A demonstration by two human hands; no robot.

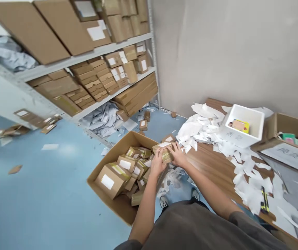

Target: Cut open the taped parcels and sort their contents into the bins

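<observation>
Ahead of my left grip (158, 164), and farther left, stands a metal shelving rack (122, 44) stacked with cardboard boxes (95, 81). Right of my right grip (178, 155) stretches a wood-grain surface (206, 159) strewn with torn white paper (203, 128). Just left of and below my left grip sits an open cardboard carton (112, 156) containing taped parcels (117, 184). Well right of my right grip rests a white foam box (233, 134). Between both grips, my fingers hold opposite sides of a small labelled cardboard box (166, 157). Farther right, among the paper, lies a yellow-and-black utility knife (264, 200).
</observation>
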